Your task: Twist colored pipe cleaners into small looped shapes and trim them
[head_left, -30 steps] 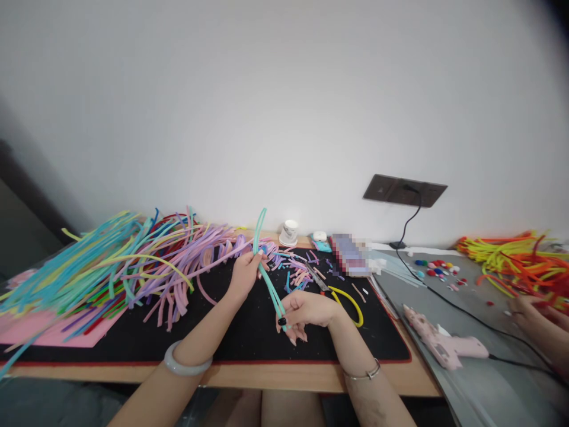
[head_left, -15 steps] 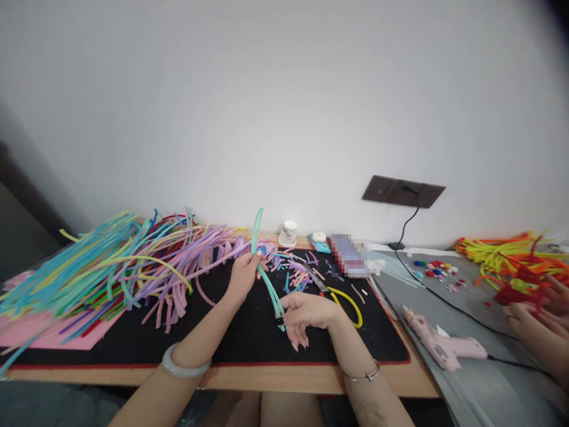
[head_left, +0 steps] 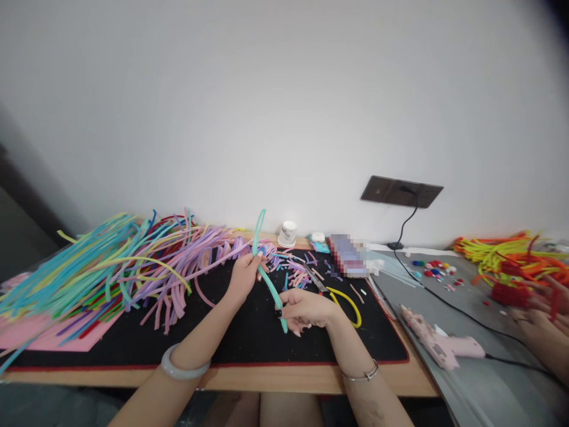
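Observation:
A small bundle of mint-green pipe cleaners [head_left: 269,287] slants above the black mat [head_left: 186,344]. My left hand [head_left: 247,274] pinches it around its upper middle, and a narrow loop stands up above the fingers. Lower down, my right hand [head_left: 304,311] is closed on the same bundle, whose lower end pokes out below the fingertips. Just beyond my right hand are scissors with yellow handles [head_left: 349,299] and short cut pieces of pipe cleaner [head_left: 299,277].
A large pile of coloured pipe cleaners [head_left: 111,255] covers the left side. Behind stand a white cup [head_left: 287,233] and a phone [head_left: 347,255]. At right lie a pink glue gun [head_left: 440,338], its cable, and pompoms [head_left: 435,270]; another person's hands [head_left: 537,320] hold red pieces.
The lower strands, spread apart before, now lie together in my right hand, whose fingers have curled in. The other person's hands and the red object have shifted.

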`<control>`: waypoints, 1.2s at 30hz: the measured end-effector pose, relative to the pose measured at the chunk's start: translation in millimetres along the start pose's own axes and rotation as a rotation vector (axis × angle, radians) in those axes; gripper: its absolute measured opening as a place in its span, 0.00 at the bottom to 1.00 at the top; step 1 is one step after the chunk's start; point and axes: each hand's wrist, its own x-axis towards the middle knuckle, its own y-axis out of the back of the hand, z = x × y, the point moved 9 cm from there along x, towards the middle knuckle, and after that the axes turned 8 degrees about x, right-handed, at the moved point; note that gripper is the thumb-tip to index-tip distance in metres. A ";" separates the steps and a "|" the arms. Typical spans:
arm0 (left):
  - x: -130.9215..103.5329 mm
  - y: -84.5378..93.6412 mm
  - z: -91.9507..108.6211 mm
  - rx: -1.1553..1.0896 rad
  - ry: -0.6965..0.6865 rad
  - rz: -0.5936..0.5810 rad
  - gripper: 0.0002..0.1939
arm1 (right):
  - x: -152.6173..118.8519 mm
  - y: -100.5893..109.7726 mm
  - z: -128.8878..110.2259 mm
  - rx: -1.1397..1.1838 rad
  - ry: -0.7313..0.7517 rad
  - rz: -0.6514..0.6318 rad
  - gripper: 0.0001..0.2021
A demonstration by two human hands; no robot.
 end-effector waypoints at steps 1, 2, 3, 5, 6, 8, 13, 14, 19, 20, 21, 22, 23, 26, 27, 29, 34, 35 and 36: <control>-0.1 -0.4 0.6 0.000 0.004 -0.003 0.19 | -0.2 -0.7 0.0 0.012 0.001 -0.005 0.10; -0.2 -0.9 1.0 -0.003 0.007 -0.006 0.19 | -0.5 -0.8 -0.3 0.019 0.002 -0.003 0.12; -0.3 -1.8 0.9 -0.011 0.014 -0.013 0.19 | -0.8 1.2 -1.7 0.025 0.012 0.023 0.13; -1.5 -7.6 -0.4 -0.049 0.037 -0.067 0.18 | -2.0 11.6 -8.2 0.032 0.067 0.141 0.15; -3.1 -13.5 -1.5 -0.071 0.052 -0.125 0.18 | -3.3 19.0 -12.8 0.040 0.109 0.221 0.16; -11.0 -32.2 -4.0 -0.089 0.090 -0.313 0.19 | -7.2 33.5 -23.0 0.065 0.212 0.377 0.18; -49.6 -74.2 -9.4 0.036 0.172 -0.809 0.17 | -13.3 50.3 -39.6 0.093 0.439 0.536 0.21; -53.9 -76.9 -9.5 0.056 0.177 -0.845 0.17 | -13.9 51.8 -40.5 0.082 0.458 0.551 0.19; -53.9 -76.6 -10.1 0.087 0.184 -0.829 0.17 | -18.6 56.1 -45.1 -0.023 0.493 0.632 0.14; -52.7 -75.8 -10.4 0.085 0.185 -0.818 0.16 | -20.4 57.3 -46.6 -0.035 0.501 0.659 0.13; -51.7 -75.2 -10.4 0.081 0.184 -0.809 0.16 | -22.3 58.6 -48.0 -0.041 0.511 0.688 0.12; -50.9 -74.8 -9.8 0.075 0.179 -0.804 0.16 | -24.3 59.9 -49.4 -0.041 0.524 0.717 0.10; -50.0 -74.4 -8.7 0.068 0.168 -0.797 0.16 | -26.2 60.9 -50.7 -0.041 0.539 0.740 0.09; -43.7 -70.4 -4.5 0.065 0.117 -0.736 0.16 | -31.4 61.5 -54.6 -0.077 0.583 0.789 0.07; -40.3 -68.0 -4.1 0.069 0.106 -0.700 0.17 | -33.5 61.3 -56.0 -0.095 0.599 0.804 0.06; -33.1 -62.0 -5.9 0.069 0.110 -0.619 0.17 | -37.1 60.3 -58.7 -0.113 0.634 0.817 0.05; -20.4 -46.9 -13.5 -0.064 0.199 -0.428 0.11 | -40.7 57.5 -63.1 -0.078 0.709 0.785 0.06; -19.5 -45.2 -14.0 -0.114 0.217 -0.407 0.12 | -40.6 57.3 -63.4 -0.078 0.709 0.777 0.06; -19.1 -44.2 -14.2 -0.166 0.233 -0.394 0.13 | -40.2 57.2 -63.6 -0.079 0.707 0.769 0.06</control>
